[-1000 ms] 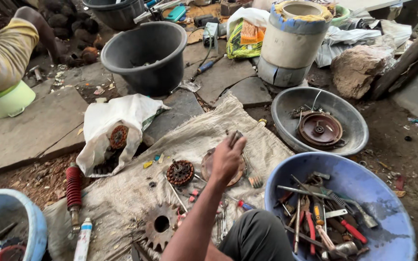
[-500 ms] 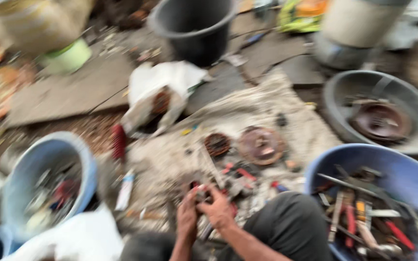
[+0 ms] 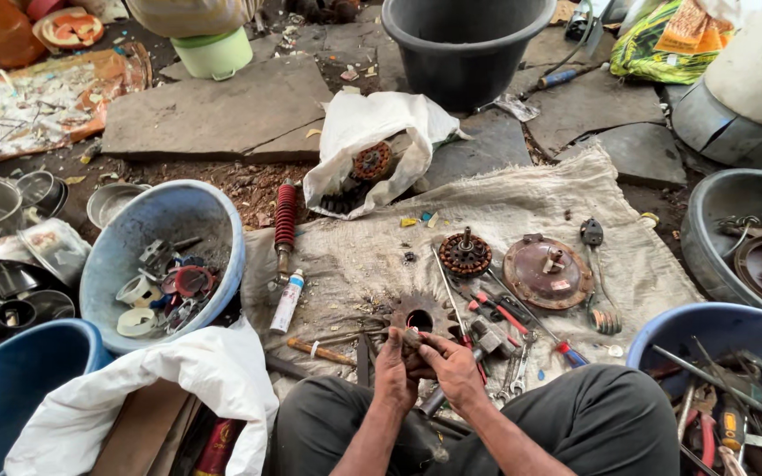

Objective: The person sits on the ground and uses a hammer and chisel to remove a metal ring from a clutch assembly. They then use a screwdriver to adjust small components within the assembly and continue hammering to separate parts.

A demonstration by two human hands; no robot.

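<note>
A small dark metal part sits pinched between both hands low in the middle of the head view, just over the person's knees; it is too small to tell what kind of part it is. The left hand has its grip closed on the part from the 9 o'clock side, and the right hand closes its fingertips on it from 3 o'clock, the two hands touching. Directly at 12 o'clock from the hands lies a rusty toothed sprocket on a burlap sack spread over the ground. Farther toward 1 o'clock sit a copper-wound stator and a round rusty cover plate, with red-handled screwdrivers between them and the hands. At 11 o'clock a white tube lies below a red coil spring. At 9 o'clock stands a pale blue basin of loose parts, and at 3 o'clock a blue basin holds hand tools.
</note>
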